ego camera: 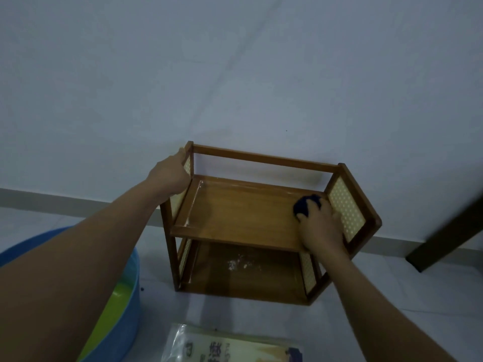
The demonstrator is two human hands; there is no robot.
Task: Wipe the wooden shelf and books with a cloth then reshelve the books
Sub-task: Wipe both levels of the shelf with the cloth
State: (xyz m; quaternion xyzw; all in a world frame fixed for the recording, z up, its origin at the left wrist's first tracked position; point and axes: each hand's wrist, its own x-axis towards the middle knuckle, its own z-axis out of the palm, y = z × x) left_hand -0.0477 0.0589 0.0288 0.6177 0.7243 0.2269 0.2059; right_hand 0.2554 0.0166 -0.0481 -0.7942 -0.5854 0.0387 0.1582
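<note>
Against the pale wall stood one wooden shelf (245, 218), a small two-tier unit with a cream perforated panel at each end, and both of the person's bare arms reached forward to it. One left hand (171, 175) stretched out on a nearly straight forearm to the shelf's upper left corner, its fingers wrapped around the top of the left end post and frame in a firm clasp. One right hand (320, 226) lay palm-down on the upper board at the shelf's right end, close against the right perforated panel, wrist bent slightly and forearm slanting up from the lower right. Its fingers were spread and curled over one dark blue cloth (304, 205), pressing the bunched cloth flat against the wood near the back right corner of that board. Both tiers of the shelf were bare of books; white smudges showed on the lower board and pale streaks along the upper board's left edge. In front of the shelf, on the light floor, lay one book (230, 346) in a clear wrapper, cut off by the frame's bottom edge, so whether more lay beneath could not be told. To the shelf's left, under the left forearm, sat one blue tub (130, 296) with a green inside. To the shelf's right slanted one dark furniture leg (444, 236).
</note>
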